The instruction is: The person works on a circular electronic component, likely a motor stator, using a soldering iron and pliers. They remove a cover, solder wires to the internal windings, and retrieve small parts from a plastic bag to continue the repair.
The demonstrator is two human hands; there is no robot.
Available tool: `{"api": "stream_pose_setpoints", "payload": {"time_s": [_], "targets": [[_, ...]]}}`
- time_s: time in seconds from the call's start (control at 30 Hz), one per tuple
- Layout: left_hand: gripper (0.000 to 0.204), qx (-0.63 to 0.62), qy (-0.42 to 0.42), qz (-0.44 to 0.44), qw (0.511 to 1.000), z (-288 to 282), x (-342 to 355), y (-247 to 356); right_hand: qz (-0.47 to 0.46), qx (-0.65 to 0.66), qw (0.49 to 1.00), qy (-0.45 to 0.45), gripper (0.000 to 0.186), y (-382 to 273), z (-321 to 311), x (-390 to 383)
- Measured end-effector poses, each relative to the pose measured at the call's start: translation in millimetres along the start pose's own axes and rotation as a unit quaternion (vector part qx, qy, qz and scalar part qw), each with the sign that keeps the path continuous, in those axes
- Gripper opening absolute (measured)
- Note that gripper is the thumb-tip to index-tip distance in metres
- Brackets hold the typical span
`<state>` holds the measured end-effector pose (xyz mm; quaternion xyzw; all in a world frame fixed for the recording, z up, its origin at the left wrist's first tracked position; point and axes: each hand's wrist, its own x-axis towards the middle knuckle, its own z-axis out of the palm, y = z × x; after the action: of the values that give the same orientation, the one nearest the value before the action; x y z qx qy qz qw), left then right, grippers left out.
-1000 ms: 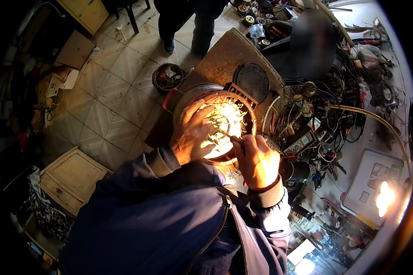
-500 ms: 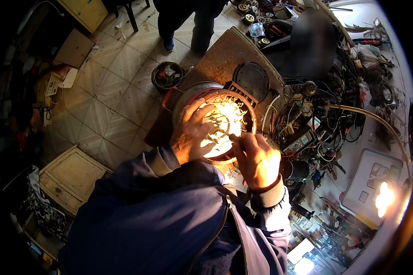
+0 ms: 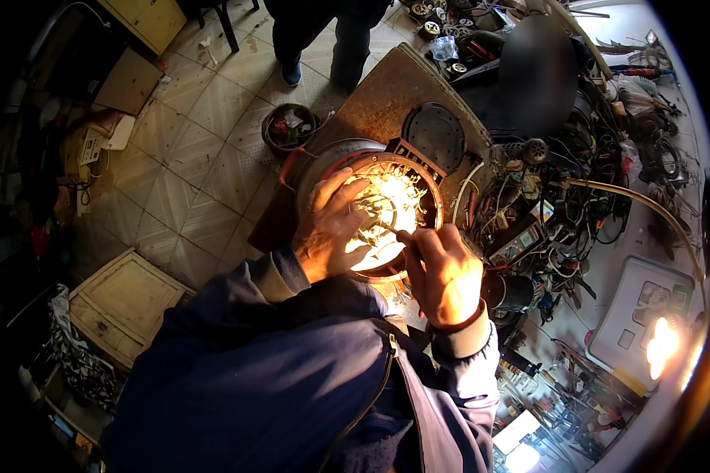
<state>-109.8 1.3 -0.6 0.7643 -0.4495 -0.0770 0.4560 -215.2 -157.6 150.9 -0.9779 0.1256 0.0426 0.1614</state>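
A round, reddish-brown housing (image 3: 437,192) is in front of me, its brightly lit inside full of wires washed out by glare. My left hand (image 3: 323,236) lies over its left side, fingers spread and reaching inside; nothing shows in its grip. My right hand (image 3: 449,276) is closed at the lower right of the rim. It pinches a slim screwdriver-like tool (image 3: 404,236) that points left into the wires; the glare hides its tip. Against the housing's far side sits a dark slotted bracket (image 3: 412,158), and beyond that a round black cover (image 3: 434,135).
A worn brown board (image 3: 374,102) lies under the housing. Tangled cables and tools crowd the right, near a bent lamp arm (image 3: 670,213) and glowing bulb (image 3: 661,347). A bucket (image 3: 274,142) of scraps stands on the floor. Another person's legs (image 3: 351,51) are at the top.
My right hand and the tool shift very slightly, with a little more of the tool's handle showing. My left hand stays in place.
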Motion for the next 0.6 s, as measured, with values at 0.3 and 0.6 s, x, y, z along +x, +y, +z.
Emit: {"api": "stream_pose_setpoints", "payload": {"time_s": [0.3,0.6], "targets": [[0.049,-0.009,0.011,0.009,1.000,3,-1,-2,-0.009,0.037,0.999,0.035,0.023,2,2,1],[0.050,-0.008,-0.005,0.005,1.000,-4,3,2,0.009,0.047,0.998,0.034,0.029,-3,-2,5]]}}
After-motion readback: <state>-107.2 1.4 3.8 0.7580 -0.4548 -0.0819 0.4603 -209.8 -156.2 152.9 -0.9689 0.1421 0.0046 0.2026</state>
